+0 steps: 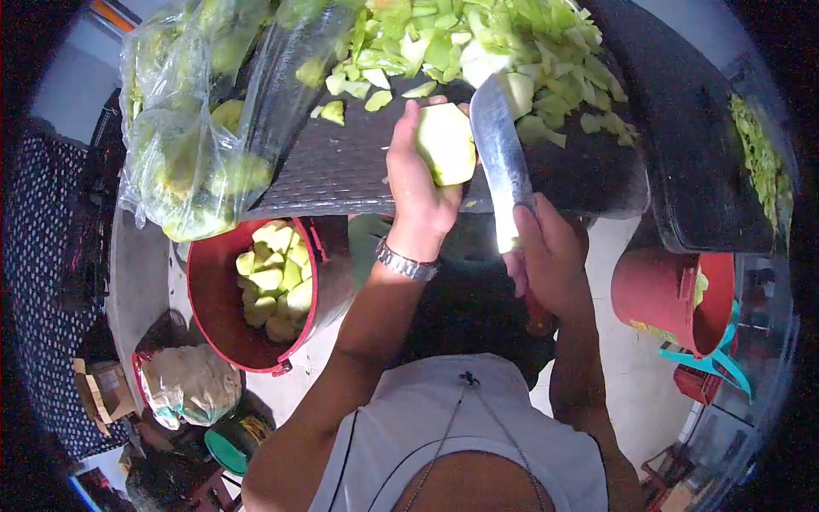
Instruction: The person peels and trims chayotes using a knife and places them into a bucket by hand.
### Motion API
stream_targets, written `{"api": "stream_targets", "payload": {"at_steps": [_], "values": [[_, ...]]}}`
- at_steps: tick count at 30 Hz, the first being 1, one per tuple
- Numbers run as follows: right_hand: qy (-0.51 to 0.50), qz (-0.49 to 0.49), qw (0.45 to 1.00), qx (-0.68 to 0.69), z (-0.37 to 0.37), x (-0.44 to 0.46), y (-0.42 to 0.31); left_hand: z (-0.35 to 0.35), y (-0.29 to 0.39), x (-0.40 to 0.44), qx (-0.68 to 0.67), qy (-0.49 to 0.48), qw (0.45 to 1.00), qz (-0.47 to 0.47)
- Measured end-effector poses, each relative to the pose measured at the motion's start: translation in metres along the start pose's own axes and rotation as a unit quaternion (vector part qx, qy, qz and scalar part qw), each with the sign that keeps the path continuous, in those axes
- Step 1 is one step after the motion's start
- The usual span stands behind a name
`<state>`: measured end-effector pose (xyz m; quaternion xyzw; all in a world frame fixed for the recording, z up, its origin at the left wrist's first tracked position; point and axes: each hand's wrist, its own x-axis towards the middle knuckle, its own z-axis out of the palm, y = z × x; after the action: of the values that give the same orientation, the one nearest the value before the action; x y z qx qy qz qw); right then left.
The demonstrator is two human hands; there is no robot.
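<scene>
My left hand [414, 175] is wrapped around a peeled pale-green fruit [447, 143], with its flat, cut-looking face turned up. In my right hand [550, 260] is a large knife [502, 149], gripped by its reddish-brown handle. The broad blade points away from me, close along the right side of the fruit; whether it touches cannot be made out. Both hands are over the near edge of a dark textured work surface [341, 175]. Beyond them lies a heap of green peelings [546, 51] with paler pieces among it.
A clear plastic bag [192, 162] of green fruit sits at the left of the surface. Below it, a red bucket [314, 282] contains peeled pieces. Another red bucket [653, 290] stands at right beside a teal stool [725, 363]. A stuffed sack [189, 384] rests on the floor.
</scene>
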<state>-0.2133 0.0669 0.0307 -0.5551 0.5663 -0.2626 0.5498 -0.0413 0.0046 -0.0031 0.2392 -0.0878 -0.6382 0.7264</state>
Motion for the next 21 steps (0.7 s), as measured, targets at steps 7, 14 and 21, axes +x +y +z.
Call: {"api": "stream_targets", "payload": {"at_steps": [7,14,21], "values": [[-0.005,-0.001,1.000,-0.005,0.002,-0.005,0.007,0.000,-0.008,0.001,0.042,0.035,0.998,0.040],[0.002,-0.039,0.995,-0.089,0.001,-0.003,0.020,-0.008,-0.007,0.000,0.079,0.026,0.996,0.028],[0.033,-0.064,0.994,-0.078,0.011,0.006,0.043,0.007,-0.022,-0.020,0.063,-0.002,0.998,-0.001]]}}
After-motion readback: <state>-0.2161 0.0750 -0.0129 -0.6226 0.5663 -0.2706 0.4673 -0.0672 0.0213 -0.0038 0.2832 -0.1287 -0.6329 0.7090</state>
